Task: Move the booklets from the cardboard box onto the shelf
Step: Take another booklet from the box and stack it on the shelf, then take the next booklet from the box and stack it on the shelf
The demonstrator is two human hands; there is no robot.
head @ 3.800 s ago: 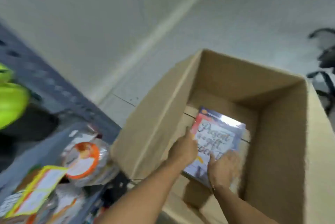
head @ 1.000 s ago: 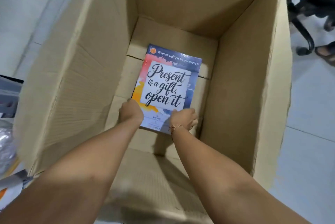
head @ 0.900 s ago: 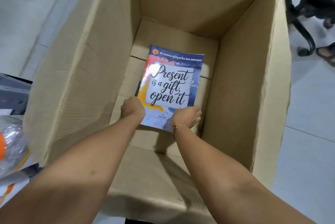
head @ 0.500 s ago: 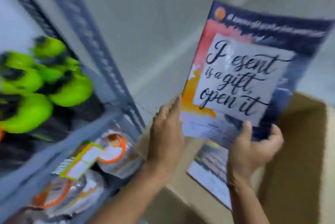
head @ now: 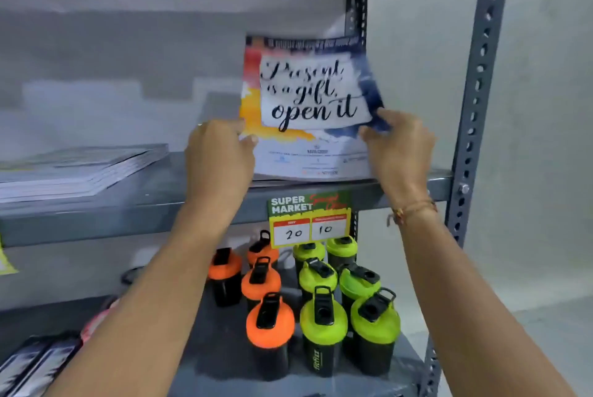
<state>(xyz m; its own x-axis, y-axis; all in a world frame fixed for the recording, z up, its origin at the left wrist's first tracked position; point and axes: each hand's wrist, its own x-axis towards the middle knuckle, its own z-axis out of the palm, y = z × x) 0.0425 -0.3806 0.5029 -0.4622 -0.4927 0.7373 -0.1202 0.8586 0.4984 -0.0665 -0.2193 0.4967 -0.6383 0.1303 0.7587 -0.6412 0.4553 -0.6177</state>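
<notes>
Holding the booklet [head: 308, 107] upright over the grey shelf [head: 192, 200], I have my left hand [head: 221, 159] closed on its lower left edge and my right hand [head: 396, 146] closed on its lower right corner, thumbs on the cover. The bottom edge of the booklet seems to rest on the shelf board, or on something thin lying there; the blur does not let me tell which. The cover with "Present is a gift, open it" faces me and leans a little back.

The step now, as I judge it, is to lay the booklet down flat. To do it well I would lower the top edge away from me slowly, keeping both hands low on the booklet so the thin pages do not bend or fan open. The steel upright [head: 478, 107] stands just right of the booklet, so I should keep the right corner off it. A flat stack of booklets [head: 80, 168] already lies well to the left of this booklet on the same shelf. The price tag [head: 309, 220] hangs from the shelf edge just under the booklet, above the shaker bottles [head: 317, 306]; I should not knock it when I pull my hands out.
</notes>
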